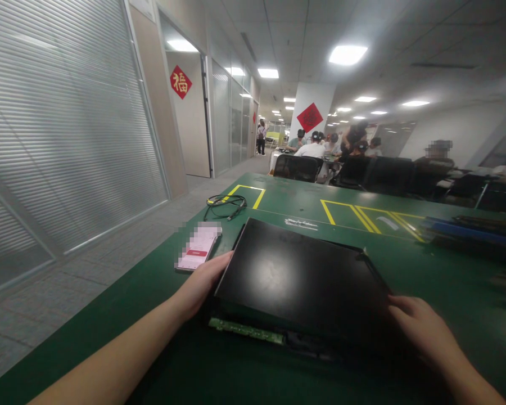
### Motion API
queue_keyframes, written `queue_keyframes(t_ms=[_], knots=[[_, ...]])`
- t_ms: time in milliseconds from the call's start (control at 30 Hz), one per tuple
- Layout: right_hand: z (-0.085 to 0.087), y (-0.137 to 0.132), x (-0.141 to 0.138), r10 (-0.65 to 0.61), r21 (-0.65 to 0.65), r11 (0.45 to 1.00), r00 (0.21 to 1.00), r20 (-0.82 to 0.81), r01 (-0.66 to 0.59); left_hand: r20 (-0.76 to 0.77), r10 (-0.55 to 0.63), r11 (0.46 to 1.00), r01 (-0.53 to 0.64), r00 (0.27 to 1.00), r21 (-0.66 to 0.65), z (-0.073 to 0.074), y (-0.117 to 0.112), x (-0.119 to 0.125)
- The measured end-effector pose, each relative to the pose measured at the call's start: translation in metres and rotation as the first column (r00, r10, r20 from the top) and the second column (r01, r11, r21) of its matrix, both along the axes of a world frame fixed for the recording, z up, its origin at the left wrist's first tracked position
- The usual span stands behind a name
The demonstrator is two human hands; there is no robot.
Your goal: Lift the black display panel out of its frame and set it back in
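A black LCD panel (295,281) lies face up in front of me, tilted, with a glossy light reflection on it. Along its near edge runs a green circuit board strip (247,331). Dark edges show beneath and behind the panel; whether these belong to another panel I cannot tell. My left hand (200,287) is closed on the left edge, its fingertips hidden below. At the right edge, my right hand (417,323) grips with the thumb near the top and the other fingers out of sight.
The green table (152,304) bears a phone (199,247) with a lit screen and a coiled black cable (230,208) on the left. Yellow tape (333,212) marks the far side. A blurred blue-edged stack (464,232) sits at right. Chairs (297,167) and seated people stand beyond.
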State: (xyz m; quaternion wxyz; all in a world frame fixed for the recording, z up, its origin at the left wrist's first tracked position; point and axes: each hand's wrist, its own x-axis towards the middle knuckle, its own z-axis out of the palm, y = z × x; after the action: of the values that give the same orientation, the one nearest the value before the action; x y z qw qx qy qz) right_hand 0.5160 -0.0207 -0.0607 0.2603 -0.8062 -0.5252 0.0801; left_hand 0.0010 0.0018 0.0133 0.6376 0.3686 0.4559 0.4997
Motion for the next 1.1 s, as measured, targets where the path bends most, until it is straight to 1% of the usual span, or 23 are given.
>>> queue_keyframes(t_ms=[100,200,433,633,800,867,967,1100], knots=[[-0.001,0.0,0.001,0.02,-0.003,1.0,1.0,0.019,-0.02,0.036,-0.082,0.996,0.081,0.996,0.023,-0.004,-0.001,-0.004],[0.002,0.0,0.0,0.019,-0.031,0.999,0.999,0.039,-0.018,0.048,-0.126,0.991,0.125,0.991,0.038,-0.004,-0.002,-0.006],[0.005,-0.001,-0.002,0.017,-0.062,0.998,1.0,0.025,-0.016,0.042,-0.142,0.989,0.14,0.989,0.058,-0.003,-0.003,-0.006],[0.003,-0.002,-0.002,0.006,-0.061,0.998,0.999,0.054,-0.003,0.014,-0.085,0.994,0.083,0.996,0.075,-0.007,0.0,-0.008],[0.001,-0.001,-0.001,-0.001,-0.026,1.0,0.999,0.04,0.002,0.082,-0.141,0.986,0.133,0.987,0.098,0.001,-0.005,-0.002],[0.004,-0.002,-0.001,-0.005,-0.018,1.0,1.0,0.02,0.005,0.095,-0.152,0.986,0.145,0.984,0.083,0.006,-0.009,0.0],[0.013,-0.004,-0.006,-0.024,-0.041,0.999,0.999,-0.023,0.023,0.1,-0.17,0.984,0.164,0.98,0.065,0.011,-0.012,0.003],[0.024,-0.006,-0.015,-0.086,-0.046,0.996,0.987,-0.138,0.08,0.115,-0.18,0.982,0.172,0.977,0.08,0.01,-0.012,0.002]])
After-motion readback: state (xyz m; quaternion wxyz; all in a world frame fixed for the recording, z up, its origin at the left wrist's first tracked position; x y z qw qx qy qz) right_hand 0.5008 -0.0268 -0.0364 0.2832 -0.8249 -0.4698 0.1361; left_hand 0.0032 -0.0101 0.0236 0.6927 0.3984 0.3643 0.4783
